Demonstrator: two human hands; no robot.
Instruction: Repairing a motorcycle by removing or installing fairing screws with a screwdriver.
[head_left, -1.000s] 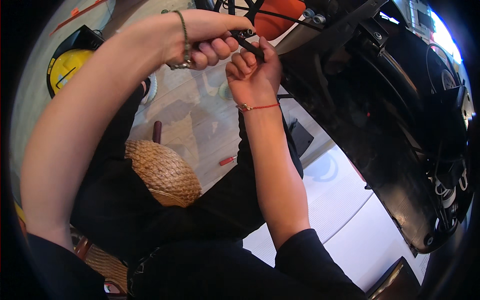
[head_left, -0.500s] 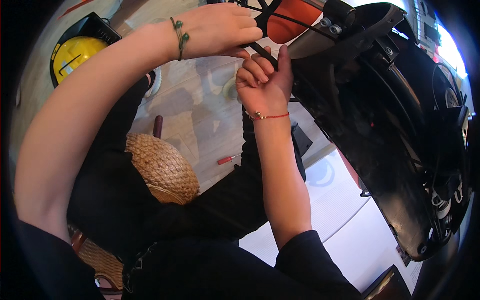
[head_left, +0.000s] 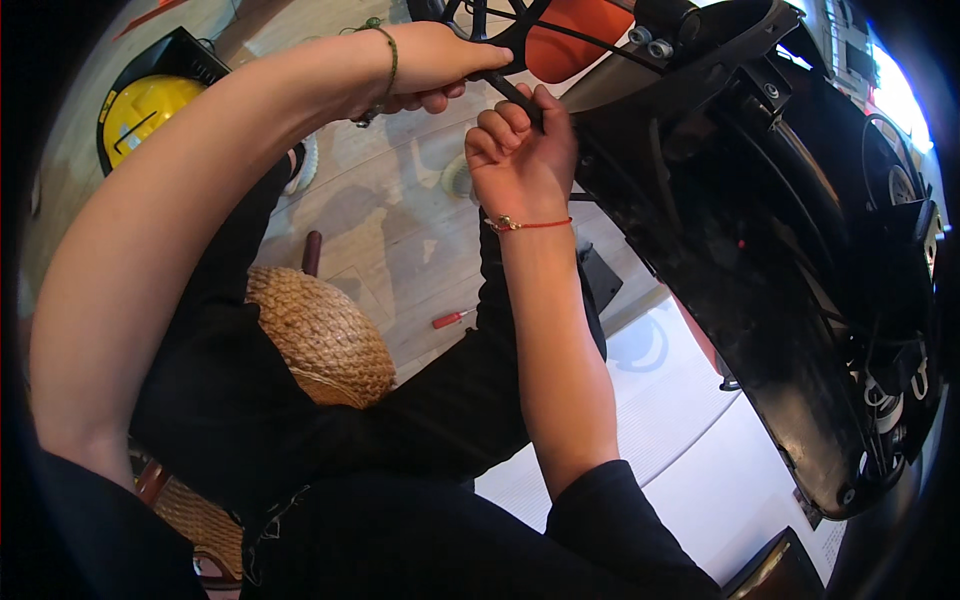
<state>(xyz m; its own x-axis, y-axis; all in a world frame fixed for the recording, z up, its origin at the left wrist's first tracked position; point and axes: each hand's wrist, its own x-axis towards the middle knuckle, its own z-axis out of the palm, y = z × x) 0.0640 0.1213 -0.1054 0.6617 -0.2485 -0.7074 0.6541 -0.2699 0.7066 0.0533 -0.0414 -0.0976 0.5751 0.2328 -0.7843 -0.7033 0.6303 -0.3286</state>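
Since half a second ago the left hand point(head_left: 430, 58) has rolled over: its back faced up with the fingers stretched flat, and now the thumb lies on top with the fingers curled below. The right hand point(head_left: 525, 165) has shifted only slightly and stays on the black rod point(head_left: 512, 92). The rod slants between the two hands, its upper end at the left thumb, its lower end in the right hand, just left of the black shell point(head_left: 720, 270). The right fingers are closed on the rod, curled in toward the palm, thumb upright against it. The left fingers are bent and partly hidden under the hand; I cannot tell how tightly they close, or on what. Just beyond the left thumb are a black spoked part point(head_left: 479, 20) and an orange panel point(head_left: 575, 40). A green bracelet point(head_left: 392, 62) circles the left wrist, a red one point(head_left: 540, 225) the right. Below, a red-handled tool point(head_left: 447, 321) lies on the plank floor point(head_left: 415, 260), near a woven seat point(head_left: 320, 335). A white sheet point(head_left: 665, 375) spreads beneath the shell, and a yellow object point(head_left: 150, 105) sits far left.
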